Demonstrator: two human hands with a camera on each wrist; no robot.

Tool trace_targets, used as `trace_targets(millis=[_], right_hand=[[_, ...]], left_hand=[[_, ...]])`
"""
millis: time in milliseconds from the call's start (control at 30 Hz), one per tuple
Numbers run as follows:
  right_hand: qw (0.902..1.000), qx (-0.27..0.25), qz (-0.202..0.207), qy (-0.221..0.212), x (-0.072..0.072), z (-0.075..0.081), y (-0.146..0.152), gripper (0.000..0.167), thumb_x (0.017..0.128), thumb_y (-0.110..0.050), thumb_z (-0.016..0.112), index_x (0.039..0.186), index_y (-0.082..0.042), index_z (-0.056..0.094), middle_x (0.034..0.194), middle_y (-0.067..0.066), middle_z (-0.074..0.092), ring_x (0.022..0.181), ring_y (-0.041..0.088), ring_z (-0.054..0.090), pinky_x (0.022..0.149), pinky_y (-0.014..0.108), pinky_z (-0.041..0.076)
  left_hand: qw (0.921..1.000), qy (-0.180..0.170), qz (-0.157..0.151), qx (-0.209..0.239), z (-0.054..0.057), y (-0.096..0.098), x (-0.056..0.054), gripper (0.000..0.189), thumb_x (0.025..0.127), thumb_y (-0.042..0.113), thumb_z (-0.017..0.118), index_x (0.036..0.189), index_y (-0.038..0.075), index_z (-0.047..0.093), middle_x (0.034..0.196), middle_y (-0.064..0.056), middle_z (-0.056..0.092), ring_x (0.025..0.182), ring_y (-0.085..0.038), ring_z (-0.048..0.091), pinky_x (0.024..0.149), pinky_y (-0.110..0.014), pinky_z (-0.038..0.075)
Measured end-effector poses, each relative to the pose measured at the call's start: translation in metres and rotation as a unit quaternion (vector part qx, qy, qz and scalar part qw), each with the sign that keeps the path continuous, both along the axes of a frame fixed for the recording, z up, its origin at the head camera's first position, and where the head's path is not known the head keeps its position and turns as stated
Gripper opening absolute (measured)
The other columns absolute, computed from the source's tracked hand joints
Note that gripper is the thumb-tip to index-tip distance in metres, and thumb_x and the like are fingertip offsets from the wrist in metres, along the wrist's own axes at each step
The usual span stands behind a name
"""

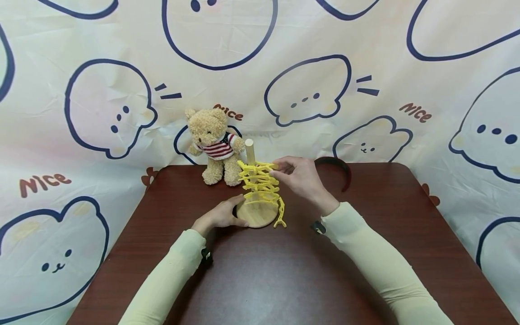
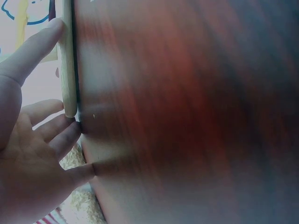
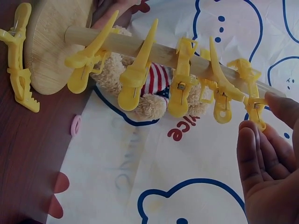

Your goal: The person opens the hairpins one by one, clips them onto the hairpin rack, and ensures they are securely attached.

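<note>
A wooden stand [image 1: 257, 215], a round base with an upright post [image 1: 249, 152], is on the table. Several yellow spring hair clips [image 1: 260, 185] are clipped along the post, one above another. My left hand [image 1: 221, 214] holds the rim of the base between thumb and fingers; the left wrist view has the base edge [image 2: 68, 84] side-on. My right hand [image 1: 298, 176] pinches the topmost clip [image 3: 255, 109] by its tail, with the clip's jaws at the post near its top end. Another yellow clip [image 1: 282, 215] lies beside the base on its right.
A teddy bear [image 1: 214, 146] in a striped shirt sits behind the stand on its left. A dark curved headband [image 1: 343, 169] lies at the back, right of my right hand. The right wrist view has a small pink ring [image 3: 75, 125] near the table edge. A printed cloth [image 1: 243, 85] hangs behind.
</note>
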State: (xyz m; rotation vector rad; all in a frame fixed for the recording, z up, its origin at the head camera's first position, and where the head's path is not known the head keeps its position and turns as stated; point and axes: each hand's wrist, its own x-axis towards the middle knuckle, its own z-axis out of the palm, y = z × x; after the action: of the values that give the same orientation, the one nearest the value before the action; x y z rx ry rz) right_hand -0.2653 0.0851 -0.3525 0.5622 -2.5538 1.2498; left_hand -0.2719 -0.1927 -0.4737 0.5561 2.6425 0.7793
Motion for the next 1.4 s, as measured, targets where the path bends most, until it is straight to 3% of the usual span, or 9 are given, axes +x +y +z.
trace_targets(millis=[667,1000,1400], right_hand=[[0.9995,-0.018,0.013,-0.023,-0.001,-0.004,0.003,0.034,0.084,-0.036,0.081,0.111,-0.017,0.073,0.091,0.001,0.074,0.078,0.015,0.069,0.073,0.033,0.058],[0.9987,-0.008,0.011,-0.049,-0.001,-0.008,0.011,0.040,0.082,-0.046,0.081,0.112,-0.021,0.072,0.094,-0.002,0.073,0.080,0.015,0.067,0.073,0.033,0.057],[0.9962,0.012,0.021,-0.084,0.001,-0.033,0.038,0.033,0.086,-0.041,0.077,0.111,-0.020,0.073,0.095,-0.002,0.073,0.082,0.016,0.065,0.072,0.033,0.054]], left_hand=[[0.9999,0.010,0.000,0.005,-0.003,0.001,0.002,0.096,0.080,0.040,0.084,0.155,0.004,0.035,0.165,-0.017,0.025,0.150,-0.037,0.028,0.120,-0.053,0.029],[1.0000,0.008,-0.003,0.002,-0.001,0.001,0.003,0.094,0.081,0.040,0.083,0.155,0.005,0.035,0.165,-0.017,0.025,0.151,-0.036,0.027,0.121,-0.051,0.028],[1.0000,0.007,-0.001,0.004,-0.002,0.000,0.001,0.094,0.081,0.038,0.083,0.155,0.005,0.035,0.165,-0.017,0.024,0.151,-0.036,0.027,0.120,-0.052,0.028]])
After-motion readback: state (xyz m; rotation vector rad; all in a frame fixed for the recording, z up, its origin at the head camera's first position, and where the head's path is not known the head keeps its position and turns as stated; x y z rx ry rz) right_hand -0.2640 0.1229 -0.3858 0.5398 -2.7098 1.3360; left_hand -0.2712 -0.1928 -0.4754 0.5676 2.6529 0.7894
